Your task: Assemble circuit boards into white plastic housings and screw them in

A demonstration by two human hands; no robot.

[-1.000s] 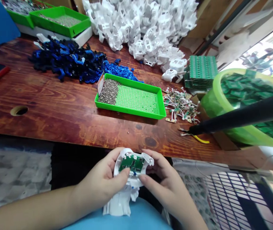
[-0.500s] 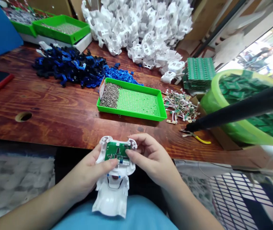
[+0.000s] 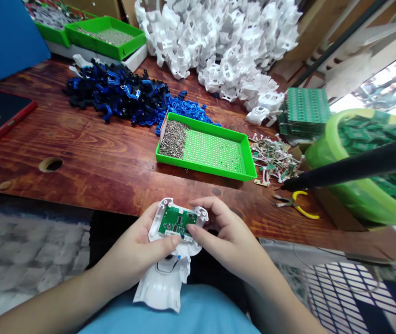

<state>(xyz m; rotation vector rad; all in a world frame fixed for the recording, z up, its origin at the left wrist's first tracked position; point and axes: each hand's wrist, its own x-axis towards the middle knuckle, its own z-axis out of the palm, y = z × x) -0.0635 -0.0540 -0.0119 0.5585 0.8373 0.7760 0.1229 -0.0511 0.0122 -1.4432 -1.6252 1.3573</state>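
Between both hands, over my lap, is a white plastic housing (image 3: 161, 290) with a green circuit board (image 3: 175, 218) seated in its upper part. My left hand (image 3: 145, 241) grips the housing's left side, with the thumb across the lower edge of the board. My right hand (image 3: 219, 229) holds the right side, its thumb tip on the board's right part and its fingers curled behind the rim. A dark curved line and small blue bits show lower on the housing. The fingertips behind it are hidden.
A green tray (image 3: 208, 172) of small screws stands mid-table. Behind it lie blue and black parts (image 3: 114, 93) and white housings (image 3: 219, 46). To the right are wired boards (image 3: 274, 160), yellow-handled pliers (image 3: 293, 203), stacked boards (image 3: 307, 106), a tub (image 3: 318, 148) and a black rod (image 3: 354, 162).
The housing first swung from tilted to facing me, showing its lower part, and my right thumb came onto the board. Since then the camera view has shifted; both hands still hold the housing.
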